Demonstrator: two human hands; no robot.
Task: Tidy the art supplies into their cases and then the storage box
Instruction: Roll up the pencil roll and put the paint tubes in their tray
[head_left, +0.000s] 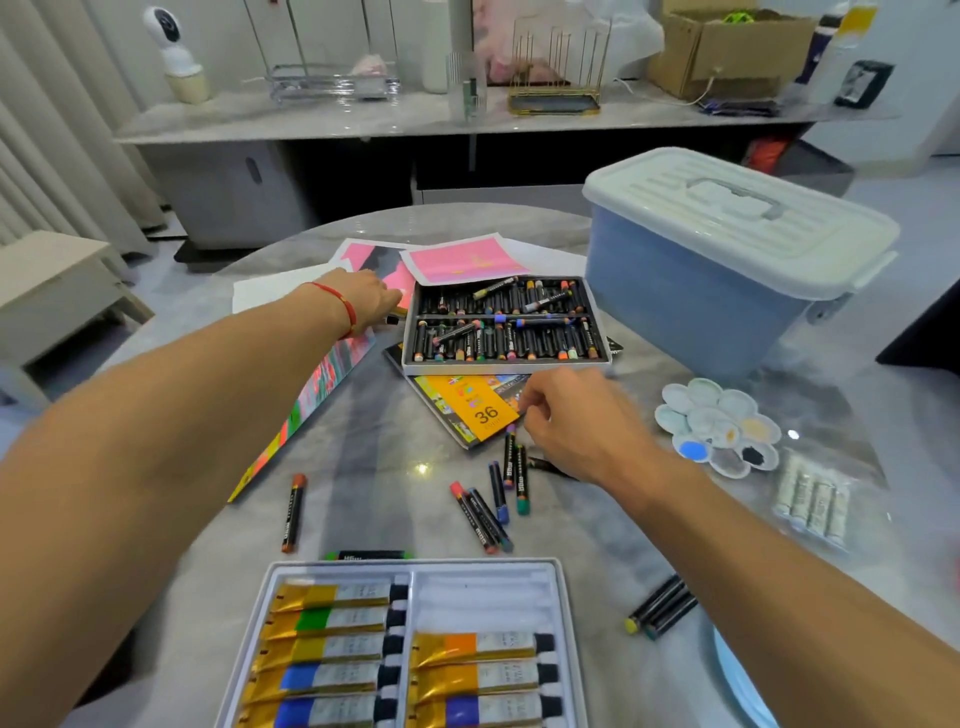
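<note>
Orange crayon box lid (480, 410), "36"

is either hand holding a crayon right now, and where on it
Right hand pinches the purple-tipped crayon at its top end. Left hand reaches beside the crayon tray; its grip cannot be told.

Art supplies spread out, cases open, storage box shut.

Far centre: open oil pastel tray (508, 322), rows of dark-wrapped sticks, a few lying crosswise. Just near of it: orange "36" pastel lid (475, 410). Loose pastels (498, 488) scattered centre, one orange-tipped stick (293, 513) apart at left, three more (661, 607) near right. Nearest: open paint tube case (415, 644), gold tubes in rows. Far right: blue storage box (727, 270), white lid closed.
</note>
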